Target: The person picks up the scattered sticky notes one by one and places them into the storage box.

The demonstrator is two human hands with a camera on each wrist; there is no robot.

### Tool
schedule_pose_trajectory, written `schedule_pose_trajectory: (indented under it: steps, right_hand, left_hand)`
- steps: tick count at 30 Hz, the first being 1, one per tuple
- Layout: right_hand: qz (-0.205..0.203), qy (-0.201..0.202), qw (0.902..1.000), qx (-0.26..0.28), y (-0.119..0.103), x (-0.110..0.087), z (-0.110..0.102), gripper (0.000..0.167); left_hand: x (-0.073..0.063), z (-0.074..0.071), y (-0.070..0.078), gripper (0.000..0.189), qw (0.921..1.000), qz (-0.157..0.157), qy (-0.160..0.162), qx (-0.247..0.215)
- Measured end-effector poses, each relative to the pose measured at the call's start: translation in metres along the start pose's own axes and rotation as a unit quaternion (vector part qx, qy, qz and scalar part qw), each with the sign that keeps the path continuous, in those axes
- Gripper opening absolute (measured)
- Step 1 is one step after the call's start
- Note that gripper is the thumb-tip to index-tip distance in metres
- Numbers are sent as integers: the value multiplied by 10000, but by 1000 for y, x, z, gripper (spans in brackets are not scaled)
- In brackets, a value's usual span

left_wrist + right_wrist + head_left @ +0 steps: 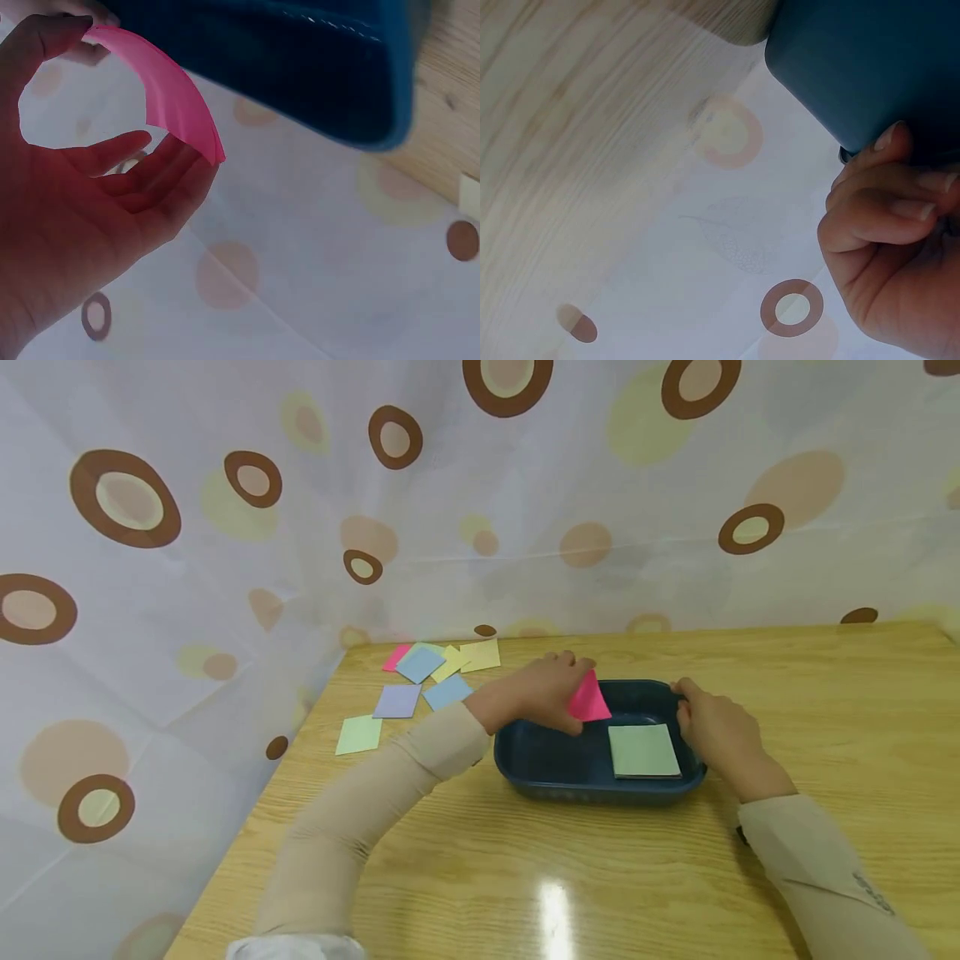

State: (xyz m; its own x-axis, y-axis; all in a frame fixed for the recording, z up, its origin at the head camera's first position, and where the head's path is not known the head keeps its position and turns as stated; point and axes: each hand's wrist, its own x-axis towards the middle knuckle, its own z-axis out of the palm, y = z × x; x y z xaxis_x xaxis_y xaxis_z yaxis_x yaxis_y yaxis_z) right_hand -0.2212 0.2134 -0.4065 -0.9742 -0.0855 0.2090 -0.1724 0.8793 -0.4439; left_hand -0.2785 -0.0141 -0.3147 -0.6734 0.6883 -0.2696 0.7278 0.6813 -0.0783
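Note:
A pink sticky note (589, 700) is pinched between the thumb and fingers of my left hand (546, 692), above the dark blue tray (555, 789). In the left wrist view the pink note (169, 90) bows in a curve between thumb and fingertips. My right hand (716, 727) grips the tray's right end at its back corner. Its curled fingers show against the tray's outer wall (855, 67) in the right wrist view. Inside the tray, on the right, lies a stack of square notes with a pale green one (643, 750) on top.
Left of the tray, several loose notes lie on the wooden table (465, 877): a pale green note (359, 735), a lavender note (397, 702), blue notes (422, 664), yellow ones (481, 655) and a pink one (395, 657). A patterned curtain (480, 502) stands behind and to the left.

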Motion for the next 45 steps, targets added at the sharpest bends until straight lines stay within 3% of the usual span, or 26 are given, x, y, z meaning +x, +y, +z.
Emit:
schedule_pose_trajectory:
  steps: [6,11,15,21,30,45]
  right_hand:
    - [114,-109,9999,67,0,2,1,34]
    - [155,-221,9996,57,1,3,2,32]
    - [182,-233,9995,87,1,4,3,32]
    - [36,-142,9998,132,2,3,2,34]
    - [60,-76,9999,88,3,1,-2,33]
    - [137,-302,9994,116,1,1,-4,35]
  left_hand:
    - [39,10,38,83,9969,155,-503,578]
    - [63,17,53,89,9925,180,-1016,656]
    - [73,22,60,91,9903,242,-1255,547]
    - [79,30,68,94,9876,222,-1365,744]
    - [79,31,76,90,9889,388,-1192,795]
    - [83,38,78,88,9881,340,-1253,822]
